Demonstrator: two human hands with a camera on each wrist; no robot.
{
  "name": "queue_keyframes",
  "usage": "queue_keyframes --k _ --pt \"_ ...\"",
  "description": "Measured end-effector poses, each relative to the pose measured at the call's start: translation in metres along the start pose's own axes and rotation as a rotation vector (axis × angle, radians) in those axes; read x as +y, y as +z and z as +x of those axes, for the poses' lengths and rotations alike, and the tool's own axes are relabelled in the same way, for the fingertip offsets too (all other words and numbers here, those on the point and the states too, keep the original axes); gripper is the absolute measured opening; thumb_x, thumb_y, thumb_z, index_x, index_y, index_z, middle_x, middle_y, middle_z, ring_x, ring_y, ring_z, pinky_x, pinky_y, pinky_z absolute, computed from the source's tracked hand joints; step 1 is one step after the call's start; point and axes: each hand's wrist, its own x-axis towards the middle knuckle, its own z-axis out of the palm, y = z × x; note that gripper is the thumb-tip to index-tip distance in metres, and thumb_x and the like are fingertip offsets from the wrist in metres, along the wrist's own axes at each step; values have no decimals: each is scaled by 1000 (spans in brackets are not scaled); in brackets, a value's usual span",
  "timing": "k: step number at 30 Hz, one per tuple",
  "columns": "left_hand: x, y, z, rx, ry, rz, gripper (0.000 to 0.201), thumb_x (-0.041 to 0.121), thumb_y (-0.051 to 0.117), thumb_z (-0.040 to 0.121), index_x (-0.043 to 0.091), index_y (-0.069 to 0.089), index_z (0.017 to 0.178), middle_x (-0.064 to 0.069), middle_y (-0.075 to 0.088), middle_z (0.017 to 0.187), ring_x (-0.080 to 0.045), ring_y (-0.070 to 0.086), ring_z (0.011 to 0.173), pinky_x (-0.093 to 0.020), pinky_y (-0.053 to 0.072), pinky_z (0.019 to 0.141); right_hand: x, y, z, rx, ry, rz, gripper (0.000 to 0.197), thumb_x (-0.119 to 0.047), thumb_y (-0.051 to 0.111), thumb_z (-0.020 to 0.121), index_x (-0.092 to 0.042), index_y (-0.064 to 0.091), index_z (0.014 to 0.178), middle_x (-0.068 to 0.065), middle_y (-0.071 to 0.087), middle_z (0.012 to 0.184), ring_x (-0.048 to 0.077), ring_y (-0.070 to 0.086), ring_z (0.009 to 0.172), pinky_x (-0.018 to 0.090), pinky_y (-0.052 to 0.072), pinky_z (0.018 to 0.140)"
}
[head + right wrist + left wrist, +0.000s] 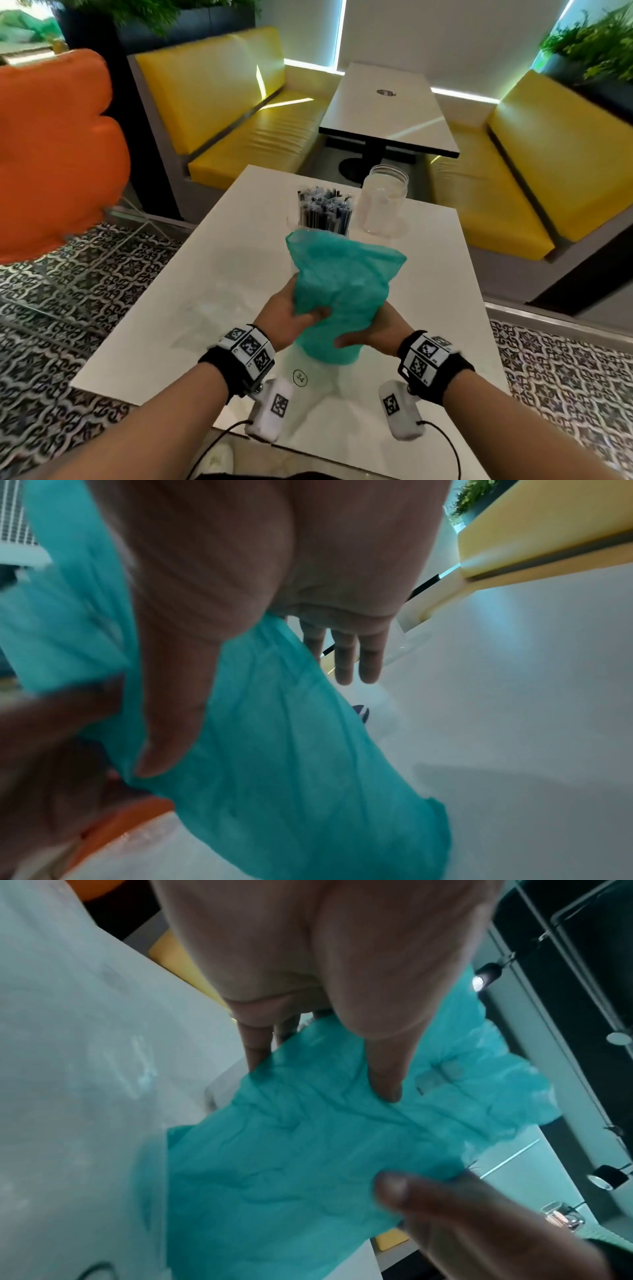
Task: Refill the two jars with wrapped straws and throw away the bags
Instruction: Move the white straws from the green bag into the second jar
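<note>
Hands both pinching the teal bag (342, 284) above the table (171, 325), left hand (287, 318) and right hand (373, 334) on its lower half, mouth aimed away toward the full jar (323, 212), empty jar (383, 202) further right.

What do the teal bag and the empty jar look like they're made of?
Teal bag: thin matte plastic film, probably; it crumples into fine creases and lets light through. Empty jar: clear, glossy, threaded neck; glass or hard plastic, can't tell which.

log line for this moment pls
both hands: left hand and right hand grip teal bag above table | left jar: straws | right jar: empty
</note>
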Motion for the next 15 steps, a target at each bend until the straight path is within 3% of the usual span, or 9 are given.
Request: queue_keyframes --k 2,6,8,10,13,15 --pt "-8 2 2 12 2 -2 64 24 79 74 28 47 129 12 65 113 10 60 96 -1 46 76 -8 -1 0 59 -75 39 96 -18 97 46 -13 49 129 0 68 122 13 64 113 30 55 92" --pt "-6 -1 9 18 30 -5 70 17 83 69 34 44 125 25 60 107 26 54 88 0 46 74 -26 2 5 166 -156 90 78 -26 94 48 -12 61 117 4 72 114 19 69 106 36 56 89" --pt "-4 -7 13 4 28 -34 79 17 87 62 43 41 121 24 59 110 21 55 96 -7 50 81 -18 4 9 163 -109 92 67 -14 93 53 -13 64 114 4 73 112 19 69 104 39 56 91" --pt "-2 -13 16 -38 57 -51 94 20 90 55 43 35 127 18 56 122 10 55 110 -12 51 87 -5 8 11 151 -26 49 66 -8 94 51 -23 66 109 -1 72 110 16 68 104 41 53 95" --pt "-2 -8 23 -131 49 -95 110 16 92 52 32 25 138 9 51 133 3 52 119 -19 49 95 10 15 12 108 24 -74 85 -19 97 39 -31 61 115 -5 67 118 18 63 112 40 50 101" --pt "-5 1 26 -127 8 -73 100 19 92 54 26 35 136 9 57 128 6 55 113 -22 49 98 16 14 13 127 14 -164 101 -36 96 27 -30 59 120 -5 65 122 17 61 115 39 49 102"
